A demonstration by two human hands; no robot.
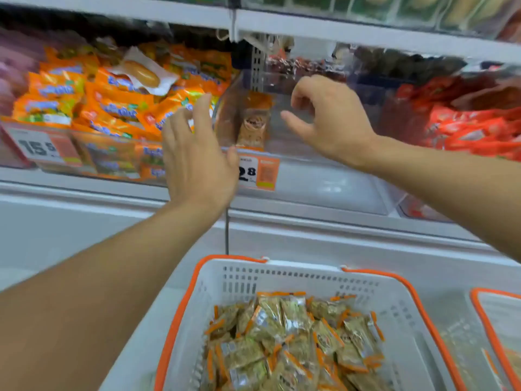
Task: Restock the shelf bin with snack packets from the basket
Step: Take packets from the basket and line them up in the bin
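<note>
A clear plastic shelf bin (310,149) stands in the middle of the shelf, holding one brown snack packet (253,124) upright at its left end. My left hand (197,153) is raised in front of the bin's left corner, fingers straight, holding nothing. My right hand (329,119) hovers over the bin's front wall with loosely curled fingers, also holding nothing. Below, a white basket (282,277) with orange handles holds several brown-and-orange snack packets (293,340).
A bin of orange snack packets (112,103) sits to the left, and red packets (473,125) fill a bin to the right. An orange price tag (260,173) hangs under the middle bin. A second basket (499,320) shows at the right edge.
</note>
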